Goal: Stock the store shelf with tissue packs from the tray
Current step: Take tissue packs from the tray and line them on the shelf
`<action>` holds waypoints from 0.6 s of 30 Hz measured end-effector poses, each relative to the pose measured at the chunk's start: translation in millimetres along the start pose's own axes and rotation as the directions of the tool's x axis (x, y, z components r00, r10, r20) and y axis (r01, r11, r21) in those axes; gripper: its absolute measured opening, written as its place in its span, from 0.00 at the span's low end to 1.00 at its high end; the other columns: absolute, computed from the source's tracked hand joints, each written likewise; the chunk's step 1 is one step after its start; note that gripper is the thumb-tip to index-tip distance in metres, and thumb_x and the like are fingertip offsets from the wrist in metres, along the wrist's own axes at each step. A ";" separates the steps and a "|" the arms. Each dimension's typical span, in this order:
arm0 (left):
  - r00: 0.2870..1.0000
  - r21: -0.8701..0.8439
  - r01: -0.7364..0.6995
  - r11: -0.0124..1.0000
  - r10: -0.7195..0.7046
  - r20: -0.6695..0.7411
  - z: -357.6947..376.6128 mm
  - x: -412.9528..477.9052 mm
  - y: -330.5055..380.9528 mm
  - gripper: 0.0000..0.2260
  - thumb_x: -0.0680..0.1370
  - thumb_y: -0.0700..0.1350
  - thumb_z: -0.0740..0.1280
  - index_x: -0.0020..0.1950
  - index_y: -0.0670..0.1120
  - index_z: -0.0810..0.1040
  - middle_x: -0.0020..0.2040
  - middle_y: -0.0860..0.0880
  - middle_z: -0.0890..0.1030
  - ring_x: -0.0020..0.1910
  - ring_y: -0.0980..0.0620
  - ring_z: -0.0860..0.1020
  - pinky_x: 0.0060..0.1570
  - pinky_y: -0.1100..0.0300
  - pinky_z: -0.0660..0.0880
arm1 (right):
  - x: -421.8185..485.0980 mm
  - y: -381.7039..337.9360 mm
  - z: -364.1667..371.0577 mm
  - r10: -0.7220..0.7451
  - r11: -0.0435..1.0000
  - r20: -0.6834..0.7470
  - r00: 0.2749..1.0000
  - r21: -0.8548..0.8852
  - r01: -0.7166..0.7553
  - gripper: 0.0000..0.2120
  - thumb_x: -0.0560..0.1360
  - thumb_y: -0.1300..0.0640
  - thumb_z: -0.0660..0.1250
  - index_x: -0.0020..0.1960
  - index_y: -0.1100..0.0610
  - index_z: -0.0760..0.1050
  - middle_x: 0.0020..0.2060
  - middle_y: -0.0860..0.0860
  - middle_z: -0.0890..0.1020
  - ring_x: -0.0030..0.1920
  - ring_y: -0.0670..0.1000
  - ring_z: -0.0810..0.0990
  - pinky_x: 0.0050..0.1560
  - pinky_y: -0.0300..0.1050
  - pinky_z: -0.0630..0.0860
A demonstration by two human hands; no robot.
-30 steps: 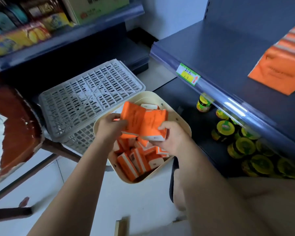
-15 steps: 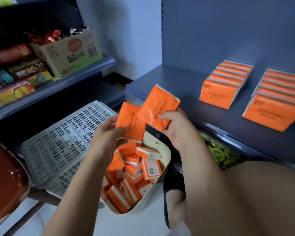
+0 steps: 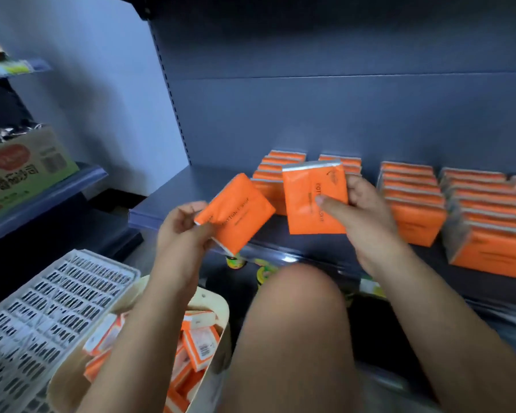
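The left grip (image 3: 185,231) holds the left pack (image 3: 239,213) and the right grip (image 3: 361,210) holds the right pack (image 3: 310,201). The two packs are side by side and apart, over the front part of the shelf (image 3: 173,201). Behind the grips, two rows of packs (image 3: 276,168) stand on the shelf, running back to its rear panel, and the right pack hides part of them. Right of the right grip, two further rows (image 3: 414,201) stand on the same shelf. Below the left grip sits the tray (image 3: 218,302) with loose packs (image 3: 200,341) in it, and the crate (image 3: 51,308) lies just left of it. Jars (image 3: 236,260) stand under the shelf, below and between the grips. Far left of the left grip, a box (image 3: 21,171) rests on a side shelf (image 3: 57,186).
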State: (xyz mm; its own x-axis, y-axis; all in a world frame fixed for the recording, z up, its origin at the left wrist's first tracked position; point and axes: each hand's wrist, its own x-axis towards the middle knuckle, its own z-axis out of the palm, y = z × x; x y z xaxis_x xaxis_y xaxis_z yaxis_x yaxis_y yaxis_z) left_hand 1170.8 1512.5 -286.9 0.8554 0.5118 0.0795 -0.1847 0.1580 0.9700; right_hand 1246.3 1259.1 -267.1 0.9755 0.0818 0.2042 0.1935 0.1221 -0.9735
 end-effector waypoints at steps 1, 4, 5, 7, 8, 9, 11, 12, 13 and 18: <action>1.000 -0.001 -0.013 1.000 0.013 0.023 14.3 2.3 2.6 0.19 0.68 0.34 0.69 0.58 0.45 0.78 0.51 0.44 0.83 0.44 0.52 0.83 0.41 0.58 0.79 | 0.7 -6.1 -20.1 -0.025 0.999 -0.039 0.999 -0.028 0.024 0.15 0.76 0.66 0.74 0.59 0.54 0.79 0.51 0.50 0.88 0.52 0.49 0.87 0.52 0.45 0.82; 0.994 0.012 -0.033 0.999 0.032 0.100 58.0 9.3 13.5 0.21 0.66 0.38 0.68 0.58 0.47 0.76 0.51 0.46 0.82 0.46 0.51 0.82 0.44 0.56 0.79 | 6.9 -26.8 -71.1 -0.082 0.991 -0.110 0.991 -0.117 0.069 0.14 0.77 0.65 0.73 0.61 0.59 0.80 0.51 0.52 0.88 0.52 0.50 0.87 0.53 0.47 0.82; 0.990 0.017 -0.045 0.999 0.043 0.135 71.8 12.3 17.3 0.21 0.66 0.38 0.68 0.59 0.48 0.76 0.50 0.47 0.82 0.46 0.51 0.82 0.44 0.56 0.80 | 10.0 -34.5 -84.2 -0.092 0.988 -0.124 0.988 -0.133 0.076 0.13 0.77 0.65 0.72 0.61 0.59 0.80 0.52 0.52 0.88 0.52 0.50 0.86 0.53 0.47 0.82; 0.978 0.030 -0.066 0.997 0.059 0.198 96.9 20.1 24.0 0.20 0.67 0.38 0.68 0.58 0.48 0.75 0.49 0.49 0.81 0.45 0.52 0.82 0.44 0.55 0.80 | 15.7 -47.8 -105.7 -0.112 0.986 -0.155 0.982 -0.136 0.092 0.12 0.77 0.66 0.71 0.59 0.56 0.81 0.51 0.51 0.88 0.51 0.50 0.86 0.54 0.47 0.82; 0.973 0.040 -0.071 0.997 0.060 0.223 108.1 24.7 26.0 0.20 0.67 0.38 0.68 0.58 0.48 0.76 0.48 0.50 0.82 0.45 0.52 0.82 0.44 0.55 0.80 | 17.0 -52.5 -114.2 -0.123 0.986 -0.172 0.977 -0.136 0.100 0.12 0.77 0.67 0.70 0.57 0.54 0.82 0.50 0.51 0.88 0.51 0.51 0.86 0.54 0.48 0.82; 0.967 0.039 -0.073 0.997 0.061 0.249 118.8 29.4 25.6 0.19 0.68 0.36 0.69 0.57 0.48 0.76 0.47 0.51 0.82 0.45 0.52 0.83 0.44 0.55 0.80 | 17.8 -54.5 -122.7 -0.131 0.985 -0.191 0.973 -0.137 0.105 0.13 0.77 0.67 0.70 0.56 0.53 0.82 0.50 0.50 0.87 0.50 0.50 0.86 0.54 0.48 0.81; 0.950 0.036 -0.073 0.997 0.058 0.306 134.7 37.4 16.3 0.16 0.73 0.31 0.68 0.57 0.47 0.77 0.45 0.52 0.84 0.46 0.52 0.84 0.43 0.55 0.81 | 17.2 -52.9 -137.6 -0.135 0.984 -0.220 0.966 -0.146 0.104 0.13 0.77 0.67 0.69 0.56 0.53 0.82 0.49 0.48 0.87 0.50 0.49 0.86 0.53 0.47 0.81; 0.940 0.056 -0.079 0.995 0.056 0.338 138.9 40.0 8.2 0.16 0.74 0.29 0.67 0.56 0.46 0.77 0.46 0.52 0.85 0.46 0.51 0.84 0.44 0.54 0.81 | 16.9 -50.4 -144.1 -0.135 0.982 -0.229 0.964 -0.161 0.099 0.13 0.76 0.66 0.69 0.56 0.52 0.82 0.49 0.48 0.87 0.51 0.49 0.86 0.53 0.47 0.81; 0.926 0.089 -0.091 0.992 0.051 0.374 140.7 42.4 -1.8 0.17 0.73 0.29 0.67 0.57 0.46 0.78 0.49 0.50 0.85 0.48 0.50 0.84 0.46 0.52 0.82 | 17.2 -47.8 -149.3 -0.137 0.979 -0.232 0.963 -0.182 0.095 0.13 0.75 0.66 0.70 0.55 0.52 0.82 0.49 0.48 0.88 0.51 0.49 0.86 0.53 0.48 0.81; 0.873 0.230 -0.103 0.968 -0.023 0.488 135.5 51.0 -34.1 0.18 0.68 0.35 0.71 0.55 0.48 0.80 0.53 0.48 0.83 0.52 0.48 0.81 0.57 0.44 0.76 | 26.6 -40.4 -164.6 -0.091 0.940 -0.189 0.978 -0.340 0.022 0.16 0.74 0.67 0.72 0.56 0.50 0.79 0.49 0.49 0.88 0.49 0.49 0.87 0.56 0.54 0.83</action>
State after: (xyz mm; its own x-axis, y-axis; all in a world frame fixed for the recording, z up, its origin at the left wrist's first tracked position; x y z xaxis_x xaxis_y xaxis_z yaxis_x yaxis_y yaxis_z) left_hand 1286.2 1418.7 -284.8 0.9868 0.0309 0.1588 -0.1553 -0.0935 0.9834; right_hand 1281.7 1093.5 -239.4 0.9561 -0.1180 0.2684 0.2385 -0.2195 -0.9460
